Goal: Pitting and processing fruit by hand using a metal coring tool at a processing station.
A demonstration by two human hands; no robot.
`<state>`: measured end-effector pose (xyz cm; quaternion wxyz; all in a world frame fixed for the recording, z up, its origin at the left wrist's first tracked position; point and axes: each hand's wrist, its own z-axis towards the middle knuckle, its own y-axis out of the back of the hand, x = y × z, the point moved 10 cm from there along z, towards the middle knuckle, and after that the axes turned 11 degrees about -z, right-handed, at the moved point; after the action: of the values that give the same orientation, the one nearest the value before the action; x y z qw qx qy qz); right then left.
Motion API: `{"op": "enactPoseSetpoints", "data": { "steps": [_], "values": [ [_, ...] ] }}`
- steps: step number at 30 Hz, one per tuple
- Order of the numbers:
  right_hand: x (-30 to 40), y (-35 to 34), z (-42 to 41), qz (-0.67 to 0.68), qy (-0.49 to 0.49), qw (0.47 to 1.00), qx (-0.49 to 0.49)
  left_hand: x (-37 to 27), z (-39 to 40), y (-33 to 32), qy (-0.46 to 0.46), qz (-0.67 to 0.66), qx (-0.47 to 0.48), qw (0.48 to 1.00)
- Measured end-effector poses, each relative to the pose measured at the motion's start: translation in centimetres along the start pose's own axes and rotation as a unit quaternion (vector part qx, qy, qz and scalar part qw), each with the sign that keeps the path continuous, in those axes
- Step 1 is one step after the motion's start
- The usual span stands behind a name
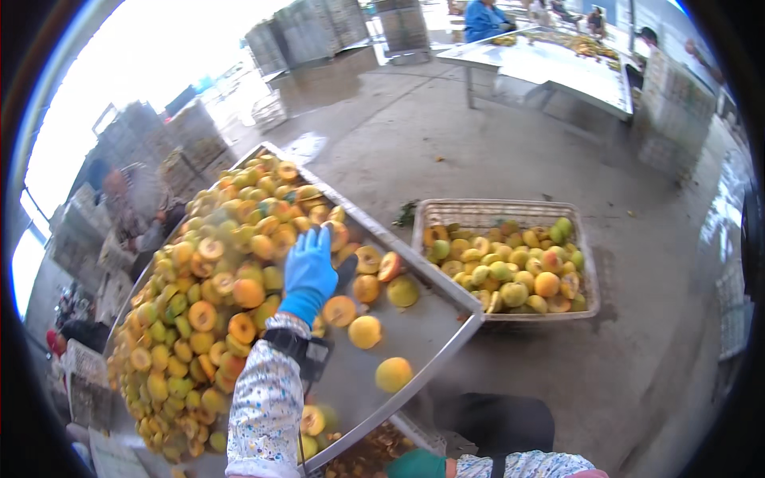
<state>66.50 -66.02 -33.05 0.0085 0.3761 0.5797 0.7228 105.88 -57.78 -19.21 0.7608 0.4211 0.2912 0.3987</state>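
My left hand [311, 272], in a blue glove with a dark palm side, reaches over a heap of yellow peaches [203, 316], many of them cut in halves. Its fingers are extended and the thumb stands apart; the fingertips are at the fruit, with no piece seen gripped. The heap lies on a metal sorting table [412, 334] with a raised rim. A few loose peaches [393, 374] sit on its bare part. At the bottom edge shows my right hand [418, 464] in a green glove, partly cut off, above brown scraps [370, 451] below the table; its fingers are hidden.
A plastic crate [505, 318] of peaches stands on the concrete floor [370, 137], right of the table. Another metal table [556, 66] with fruit is farther back, near a person in blue [483, 21]. Stacked crates [191, 134] and another person [140, 197] are at left.
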Motion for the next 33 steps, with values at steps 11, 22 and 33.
{"op": "enactPoseSetpoints", "data": {
  "steps": [11, 22, 33],
  "values": [
    [-2.4, -6.0, -2.2, -0.006, 0.000, 0.999, -0.054, 7.7, 3.0, -11.0, 0.067, -0.023, 0.052, 0.996],
    [0.2, -10.8, -3.0, -0.033, 0.045, 0.996, -0.074, 4.7, -12.3, -3.3, 0.052, -0.124, 0.099, 0.986],
    [3.1, -10.0, -3.5, -0.024, 0.148, 0.988, -0.029, 0.6, -25.3, 6.1, 0.200, -0.160, 0.071, 0.964]
  ]
}}
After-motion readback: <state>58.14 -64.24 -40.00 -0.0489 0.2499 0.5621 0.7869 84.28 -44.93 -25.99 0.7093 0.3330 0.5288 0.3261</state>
